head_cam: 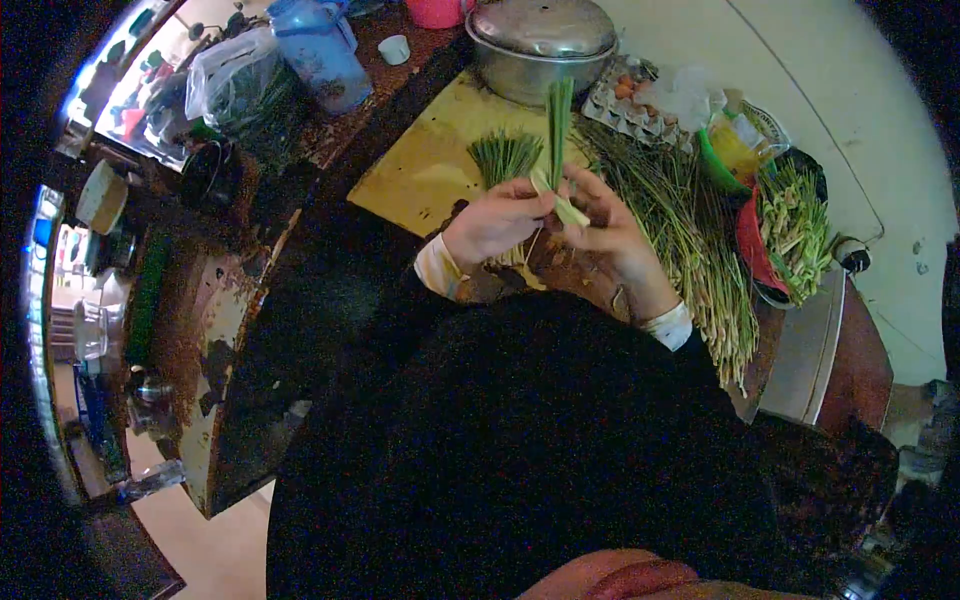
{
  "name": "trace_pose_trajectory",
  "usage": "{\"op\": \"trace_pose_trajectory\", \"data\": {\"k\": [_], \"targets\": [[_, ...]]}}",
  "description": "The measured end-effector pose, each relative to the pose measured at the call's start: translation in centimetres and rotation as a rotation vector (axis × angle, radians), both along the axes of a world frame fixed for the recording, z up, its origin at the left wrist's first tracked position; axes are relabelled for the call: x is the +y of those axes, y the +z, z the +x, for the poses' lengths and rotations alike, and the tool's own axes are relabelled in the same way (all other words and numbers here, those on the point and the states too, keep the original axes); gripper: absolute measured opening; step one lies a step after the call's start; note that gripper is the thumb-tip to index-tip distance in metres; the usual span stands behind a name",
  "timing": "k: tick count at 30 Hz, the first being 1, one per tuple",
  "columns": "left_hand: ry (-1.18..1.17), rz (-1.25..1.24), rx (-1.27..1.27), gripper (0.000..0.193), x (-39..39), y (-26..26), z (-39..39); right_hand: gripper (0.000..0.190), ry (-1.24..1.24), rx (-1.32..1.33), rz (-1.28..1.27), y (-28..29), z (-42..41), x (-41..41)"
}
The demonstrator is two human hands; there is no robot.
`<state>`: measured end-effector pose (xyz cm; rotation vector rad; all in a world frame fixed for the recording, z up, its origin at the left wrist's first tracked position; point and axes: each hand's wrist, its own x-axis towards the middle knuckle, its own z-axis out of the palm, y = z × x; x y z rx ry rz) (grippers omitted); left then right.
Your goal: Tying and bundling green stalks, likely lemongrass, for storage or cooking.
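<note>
Upright between both hands is a small bundle of thin green stalks [556, 127], with a pale flat strip [571, 211] across its lower part. My left hand [499, 221] pinches the strip and bundle from the left, thumb and fingers together. From the right, my right hand [619, 236] holds the strip's lower end near its thumb, its fingers curved behind the stalks. Just beyond my left hand lies another bundle of green stalks [506, 154], its middle hidden by that hand. A loose heap of long stalks [664, 202] with pale ends spreads to the right of my right hand.
A yellow board [424, 169] lies under the far bundle. Behind it stands a lidded metal pot [540, 49]. An egg tray [600, 112], a green bowl [716, 161] and leafy stems [795, 225] are right. A blue pitcher [319, 56] and plastic bag [232, 75] stand left.
</note>
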<state>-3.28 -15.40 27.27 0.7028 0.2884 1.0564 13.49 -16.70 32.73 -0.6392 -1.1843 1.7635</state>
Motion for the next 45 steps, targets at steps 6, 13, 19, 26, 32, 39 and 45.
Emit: {"op": "trace_pose_trajectory", "data": {"k": [6,13,19,26,32,39,45], "targets": [[-0.141,0.099,0.204,0.015,-0.4,1.0,-1.6,0.082,0.187,-0.224,0.082,-1.1,0.4,1.1],[-0.287,0.232,0.393,0.016,-0.3,2.7,-2.7,0.073,0.033,-0.429,0.314,-1.2,-0.3,0.3],[-0.279,0.303,0.533,0.015,0.0,2.8,-2.8,0.063,0.024,-0.362,0.322,-1.2,-0.6,0.3],[-0.127,0.363,0.654,0.016,-0.5,3.4,-2.0,0.055,0.020,-0.305,0.319,-1.1,-0.2,0.3],[-0.100,0.300,0.542,0.018,-1.0,5.3,-1.3,0.058,-0.088,-0.132,0.351,-1.1,0.5,0.2],[-0.139,0.257,0.465,0.023,-0.7,3.8,-0.8,0.055,0.045,-0.195,0.191,-1.4,1.7,0.7],[-0.121,0.248,0.788,0.026,-0.8,5.0,-1.1,0.047,0.103,-0.116,0.159,-2.5,1.9,1.1]]}}
